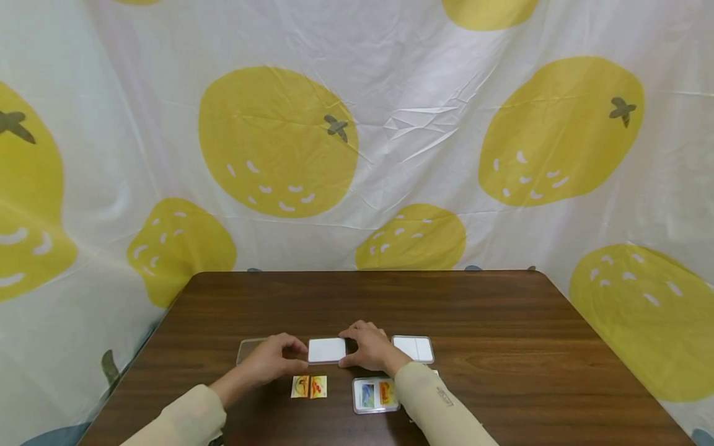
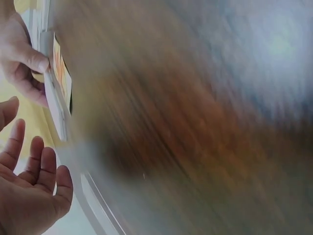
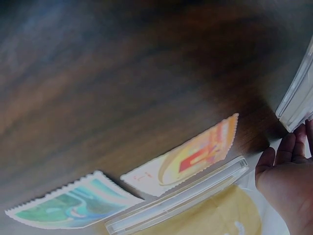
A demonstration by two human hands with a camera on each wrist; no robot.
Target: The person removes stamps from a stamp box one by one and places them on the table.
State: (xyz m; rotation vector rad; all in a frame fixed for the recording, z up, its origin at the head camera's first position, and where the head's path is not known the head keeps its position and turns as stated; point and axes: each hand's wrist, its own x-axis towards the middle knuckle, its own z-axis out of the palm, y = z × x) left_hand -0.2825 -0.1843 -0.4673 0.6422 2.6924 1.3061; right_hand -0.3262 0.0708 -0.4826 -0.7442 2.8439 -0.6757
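A flat clear case with a white insert [image 1: 326, 351] lies on the table between the two hands. My right hand [image 1: 369, 348] grips its right end, thumb at the near corner and fingers at the far one; in the left wrist view the thumb of the right hand [image 2: 22, 61] presses the case's side. My left hand [image 1: 274, 357] hovers at the left end, thumb and fingers spread and holding nothing. Its fingers are loosely bent in the left wrist view. A pair of yellow-orange stamps [image 1: 309, 387] lies just in front of the case.
A clear lid [image 1: 249, 348] lies partly behind my left hand. Nearer me is a case with blue and orange stamps [image 1: 368, 396]. Another white-filled case [image 1: 413, 349] sits right of my right hand; a green stamp [image 3: 73, 203] and an orange stamp [image 3: 183, 159] lie beside a case.
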